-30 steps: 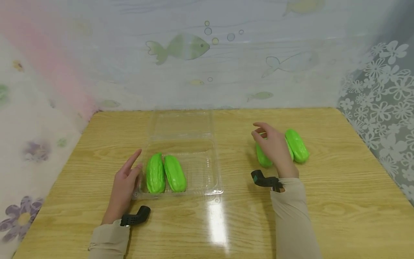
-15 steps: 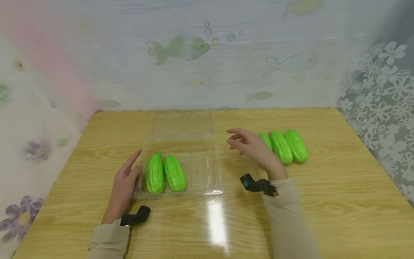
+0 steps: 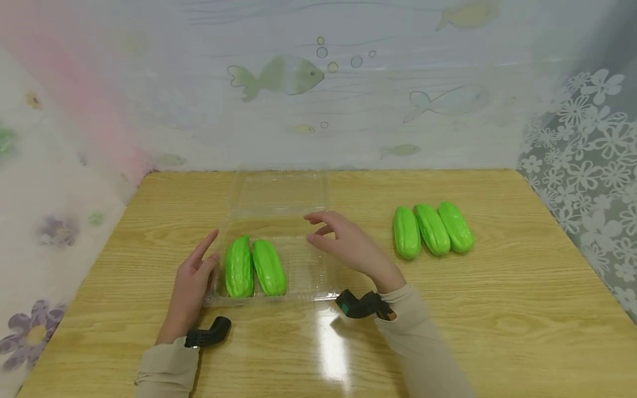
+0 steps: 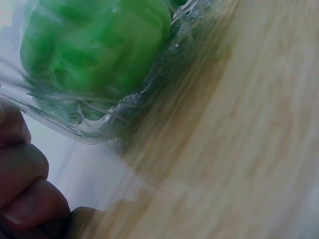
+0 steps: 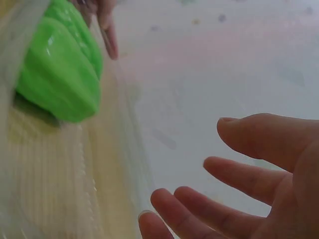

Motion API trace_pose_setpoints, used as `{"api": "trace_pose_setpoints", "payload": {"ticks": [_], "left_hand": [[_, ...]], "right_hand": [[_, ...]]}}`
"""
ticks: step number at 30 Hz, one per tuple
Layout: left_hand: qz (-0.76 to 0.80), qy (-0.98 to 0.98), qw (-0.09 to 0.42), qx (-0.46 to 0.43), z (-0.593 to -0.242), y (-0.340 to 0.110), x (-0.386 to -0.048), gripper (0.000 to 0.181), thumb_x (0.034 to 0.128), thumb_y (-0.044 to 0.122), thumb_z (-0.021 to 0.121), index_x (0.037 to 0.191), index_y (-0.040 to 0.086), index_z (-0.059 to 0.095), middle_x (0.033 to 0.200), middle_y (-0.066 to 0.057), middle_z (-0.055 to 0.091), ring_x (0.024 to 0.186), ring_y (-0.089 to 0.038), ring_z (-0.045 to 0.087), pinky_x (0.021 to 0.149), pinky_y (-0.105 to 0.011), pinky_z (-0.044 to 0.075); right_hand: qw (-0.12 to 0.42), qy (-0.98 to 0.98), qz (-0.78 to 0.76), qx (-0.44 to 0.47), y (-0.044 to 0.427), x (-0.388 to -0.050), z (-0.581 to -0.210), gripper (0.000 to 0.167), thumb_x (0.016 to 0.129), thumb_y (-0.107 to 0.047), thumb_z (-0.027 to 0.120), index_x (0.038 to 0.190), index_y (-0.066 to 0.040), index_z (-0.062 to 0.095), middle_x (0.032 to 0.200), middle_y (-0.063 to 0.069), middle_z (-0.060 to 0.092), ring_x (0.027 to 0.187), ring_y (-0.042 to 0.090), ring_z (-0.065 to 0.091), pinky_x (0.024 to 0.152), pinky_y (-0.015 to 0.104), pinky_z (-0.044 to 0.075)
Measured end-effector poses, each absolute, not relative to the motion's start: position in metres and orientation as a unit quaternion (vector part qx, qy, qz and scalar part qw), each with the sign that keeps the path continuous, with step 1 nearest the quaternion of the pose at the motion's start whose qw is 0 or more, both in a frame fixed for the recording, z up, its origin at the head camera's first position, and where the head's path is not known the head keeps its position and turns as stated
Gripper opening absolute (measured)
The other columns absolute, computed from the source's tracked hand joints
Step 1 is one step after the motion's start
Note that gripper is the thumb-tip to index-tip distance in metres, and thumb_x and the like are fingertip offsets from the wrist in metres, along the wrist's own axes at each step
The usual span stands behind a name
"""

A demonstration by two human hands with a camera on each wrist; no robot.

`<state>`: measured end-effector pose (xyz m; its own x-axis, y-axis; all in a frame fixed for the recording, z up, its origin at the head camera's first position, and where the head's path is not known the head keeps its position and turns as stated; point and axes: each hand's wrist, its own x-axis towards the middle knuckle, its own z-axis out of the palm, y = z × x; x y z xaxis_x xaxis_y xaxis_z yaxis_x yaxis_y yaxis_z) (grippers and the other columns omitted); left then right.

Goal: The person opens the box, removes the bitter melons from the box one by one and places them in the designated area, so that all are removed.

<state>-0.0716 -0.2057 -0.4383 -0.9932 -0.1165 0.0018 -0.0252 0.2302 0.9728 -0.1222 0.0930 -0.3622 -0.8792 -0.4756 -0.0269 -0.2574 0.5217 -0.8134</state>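
A clear plastic clamshell box stands with its lid raised back. In its left half, two bright green, ridged toy bitter melons lie side by side, a left one and a right one. My left hand rests against the box's left edge, index finger extended. In the left wrist view its other fingers look bent beside the rim. Over the box's right side hovers my right hand, fingers loosely curved and thumb apart, holding nothing. The right wrist view shows space between its thumb and fingers.
Three more green toy bitter melons lie in a row at the table's right. Behind the wooden table is a wall with printed fish. A black wrist camera sits on each sleeve.
My right hand has moved left, from above the row of three bitter melons to over the box's right side, carrying nothing. The left hand and the box have stayed put.
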Motion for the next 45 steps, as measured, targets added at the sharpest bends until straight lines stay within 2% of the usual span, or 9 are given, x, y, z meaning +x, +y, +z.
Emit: {"api": "trace_pose_setpoints", "payload": {"ticks": [6, 12, 19, 23, 31, 34, 39, 42, 45], "left_hand": [[-0.613, -0.787, 0.043, 0.047, -0.437, -0.205, -0.068, 0.042, 0.0945, 0.026, 0.045, 0.136, 0.029, 0.038, 0.049, 0.004, 0.039, 0.040, -0.010, 0.035, 0.038, -0.032, 0.031], [-0.619, -0.783, 0.043, 0.050, -0.434, -0.203, -0.065, 0.042, 0.0946, 0.023, 0.045, 0.136, 0.027, 0.038, 0.049, 0.003, 0.039, 0.040, -0.010, 0.035, 0.037, -0.032, 0.030], [-0.615, -0.786, 0.045, 0.051, -0.432, -0.203, -0.062, 0.042, 0.0948, 0.021, 0.045, 0.136, 0.028, 0.038, 0.048, 0.003, 0.040, 0.040, -0.010, 0.035, 0.038, -0.032, 0.030], [-0.615, -0.785, 0.042, 0.060, -0.431, -0.203, -0.061, 0.042, 0.0946, 0.021, 0.045, 0.136, 0.029, 0.039, 0.048, 0.002, 0.040, 0.040, -0.011, 0.035, 0.037, -0.032, 0.030], [-0.615, -0.785, 0.042, 0.052, -0.430, -0.202, -0.061, 0.043, 0.0945, 0.022, 0.046, 0.136, 0.028, 0.038, 0.049, 0.002, 0.039, 0.041, -0.011, 0.035, 0.038, -0.033, 0.030], [-0.614, -0.786, 0.045, 0.050, -0.429, -0.201, -0.062, 0.042, 0.0945, 0.022, 0.046, 0.136, 0.028, 0.039, 0.049, 0.003, 0.040, 0.041, -0.011, 0.036, 0.038, -0.032, 0.030], [-0.616, -0.784, 0.044, 0.059, -0.430, -0.200, -0.062, 0.042, 0.0943, 0.021, 0.046, 0.135, 0.030, 0.040, 0.049, 0.002, 0.040, 0.041, -0.011, 0.036, 0.038, -0.032, 0.030], [-0.619, -0.782, 0.042, 0.064, -0.430, -0.201, -0.062, 0.042, 0.0942, 0.021, 0.046, 0.135, 0.031, 0.040, 0.049, 0.001, 0.040, 0.040, -0.012, 0.035, 0.037, -0.032, 0.030], [-0.621, -0.780, 0.037, 0.068, -0.429, -0.201, -0.061, 0.043, 0.0941, 0.023, 0.046, 0.135, 0.030, 0.039, 0.049, 0.001, 0.040, 0.040, -0.012, 0.035, 0.037, -0.032, 0.030]], "right_hand": [[0.156, 0.856, -0.430, -0.241, 0.070, -0.111, -0.365, 0.053, 0.089, -0.035, 0.053, 0.136, -0.021, 0.034, 0.132, -0.003, 0.037, 0.105, 0.013, 0.049, 0.080, 0.032, 0.043], [0.177, 0.860, -0.401, -0.261, 0.054, -0.101, -0.373, 0.055, 0.089, -0.036, 0.052, 0.138, -0.021, 0.032, 0.135, 0.006, 0.033, 0.107, 0.018, 0.049, 0.078, 0.031, 0.044], [0.168, 0.872, -0.363, -0.283, 0.040, -0.090, -0.377, 0.057, 0.088, -0.034, 0.055, 0.138, -0.019, 0.032, 0.132, 0.005, 0.036, 0.105, 0.016, 0.051, 0.077, 0.028, 0.045], [0.155, 0.885, -0.332, -0.286, 0.033, -0.086, -0.379, 0.059, 0.088, -0.037, 0.054, 0.139, -0.018, 0.031, 0.132, 0.007, 0.036, 0.105, 0.017, 0.051, 0.081, 0.031, 0.044], [0.139, 0.901, -0.295, -0.286, 0.028, -0.082, -0.387, 0.063, 0.086, -0.042, 0.053, 0.140, -0.021, 0.028, 0.133, 0.006, 0.035, 0.101, 0.019, 0.052, 0.078, 0.033, 0.045], [0.140, 0.900, -0.290, -0.295, 0.029, -0.083, -0.389, 0.060, 0.087, -0.040, 0.052, 0.140, -0.023, 0.028, 0.134, 0.007, 0.033, 0.098, 0.019, 0.053, 0.075, 0.032, 0.046], [0.146, 0.892, -0.290, -0.315, 0.030, -0.084, -0.389, 0.050, 0.089, -0.027, 0.046, 0.137, -0.029, 0.036, 0.139, 0.009, 0.028, 0.089, 0.016, 0.052, 0.065, 0.026, 0.042], [0.148, 0.890, -0.292, -0.319, 0.029, -0.084, -0.390, 0.046, 0.088, -0.024, 0.045, 0.134, -0.030, 0.041, 0.139, 0.009, 0.028, 0.086, 0.015, 0.049, 0.063, 0.025, 0.041], [0.142, 0.893, -0.282, -0.321, 0.028, -0.084, -0.391, 0.044, 0.089, -0.027, 0.047, 0.132, -0.030, 0.043, 0.139, 0.008, 0.029, 0.091, 0.017, 0.052, 0.067, 0.028, 0.044]]}}
